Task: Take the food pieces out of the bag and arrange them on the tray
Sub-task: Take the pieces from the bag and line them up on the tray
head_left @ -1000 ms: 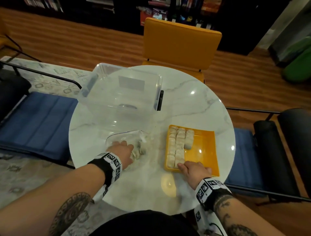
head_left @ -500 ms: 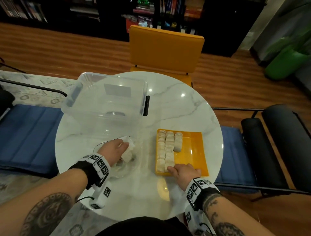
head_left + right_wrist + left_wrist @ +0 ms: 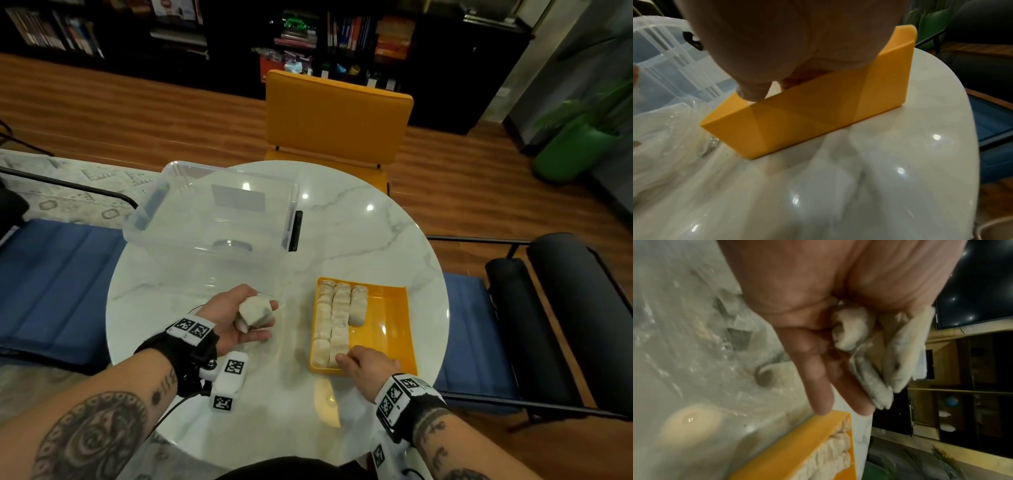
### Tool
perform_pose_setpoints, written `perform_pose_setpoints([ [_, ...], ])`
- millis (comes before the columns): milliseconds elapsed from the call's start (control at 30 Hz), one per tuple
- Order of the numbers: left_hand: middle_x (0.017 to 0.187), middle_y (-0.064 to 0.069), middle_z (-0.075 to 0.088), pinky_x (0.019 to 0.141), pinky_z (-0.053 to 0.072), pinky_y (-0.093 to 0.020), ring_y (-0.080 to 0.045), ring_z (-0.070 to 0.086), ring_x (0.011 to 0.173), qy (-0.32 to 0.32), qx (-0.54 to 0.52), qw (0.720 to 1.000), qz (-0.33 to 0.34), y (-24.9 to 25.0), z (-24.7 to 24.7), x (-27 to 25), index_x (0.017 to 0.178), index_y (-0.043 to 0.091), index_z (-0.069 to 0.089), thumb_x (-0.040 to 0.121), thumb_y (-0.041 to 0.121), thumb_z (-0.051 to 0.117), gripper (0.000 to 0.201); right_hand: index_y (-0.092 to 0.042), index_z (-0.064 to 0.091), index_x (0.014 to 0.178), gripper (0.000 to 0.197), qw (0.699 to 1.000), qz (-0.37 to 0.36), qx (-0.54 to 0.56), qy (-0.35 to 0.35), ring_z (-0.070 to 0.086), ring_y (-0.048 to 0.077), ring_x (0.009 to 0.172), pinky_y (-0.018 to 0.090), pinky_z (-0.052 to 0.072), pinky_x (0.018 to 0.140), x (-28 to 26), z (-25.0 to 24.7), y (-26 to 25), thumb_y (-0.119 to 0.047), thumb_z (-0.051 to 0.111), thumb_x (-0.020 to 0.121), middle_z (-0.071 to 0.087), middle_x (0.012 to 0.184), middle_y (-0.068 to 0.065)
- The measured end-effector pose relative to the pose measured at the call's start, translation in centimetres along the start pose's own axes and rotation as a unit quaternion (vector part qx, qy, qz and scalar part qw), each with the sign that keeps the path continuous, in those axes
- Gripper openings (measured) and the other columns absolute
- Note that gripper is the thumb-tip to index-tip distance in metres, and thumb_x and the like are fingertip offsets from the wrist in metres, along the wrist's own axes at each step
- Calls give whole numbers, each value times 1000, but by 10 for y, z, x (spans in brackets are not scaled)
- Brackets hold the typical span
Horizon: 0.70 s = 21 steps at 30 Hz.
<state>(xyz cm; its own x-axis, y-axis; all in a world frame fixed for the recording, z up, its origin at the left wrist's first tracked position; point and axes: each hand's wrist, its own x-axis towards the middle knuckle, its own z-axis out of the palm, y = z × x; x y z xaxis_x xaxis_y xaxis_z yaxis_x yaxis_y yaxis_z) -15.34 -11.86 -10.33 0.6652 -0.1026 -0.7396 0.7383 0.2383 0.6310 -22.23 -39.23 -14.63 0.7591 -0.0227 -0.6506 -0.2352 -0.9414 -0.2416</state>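
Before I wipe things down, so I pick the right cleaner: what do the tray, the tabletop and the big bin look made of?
Tray: likely hard plastic, matte orange, with flat opaque walls and crisp edges. Tabletop: marble or a marble-look slab, glossy white with grey veins and sharp lamp reflections. Bin: clear rigid plastic; the table shows through its walls.

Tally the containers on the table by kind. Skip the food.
Clear plastic bin: 1
Yellow tray: 1
Clear bag: 1
Total: 3
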Motion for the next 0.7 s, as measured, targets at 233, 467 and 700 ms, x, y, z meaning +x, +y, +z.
perform_pose_setpoints([
  [233,97,-14,74,65,60,-39,-30,73,83,-46,37,998,-29,3,56,-5,107,2,64,96,25,51,28,-25,62,104,33,971,-127,161,123,59,11,88,23,46,77,-9,-44,-33,-55,53,93,64,98,-7],
  [467,101,-12,74,75,58,-37,-18,68,74,-121,37,992,-26,5,108,-7,115,10,67,97,44,54,41,-31,56,102,34,941,-160,238,178,50,1,81,10,35,65,-4,-74,-59,-47,76,79,48,100,-8],
  [700,99,-7,72,69,58,-31,-23,70,82,-201,42,979,-5,13,115,-6,126,15,58,88,38,64,45,-35,61,83,14,905,-152,341,204,63,15,75,32,52,67,11,-79,-38,-36,75,82,64,88,-3],
])
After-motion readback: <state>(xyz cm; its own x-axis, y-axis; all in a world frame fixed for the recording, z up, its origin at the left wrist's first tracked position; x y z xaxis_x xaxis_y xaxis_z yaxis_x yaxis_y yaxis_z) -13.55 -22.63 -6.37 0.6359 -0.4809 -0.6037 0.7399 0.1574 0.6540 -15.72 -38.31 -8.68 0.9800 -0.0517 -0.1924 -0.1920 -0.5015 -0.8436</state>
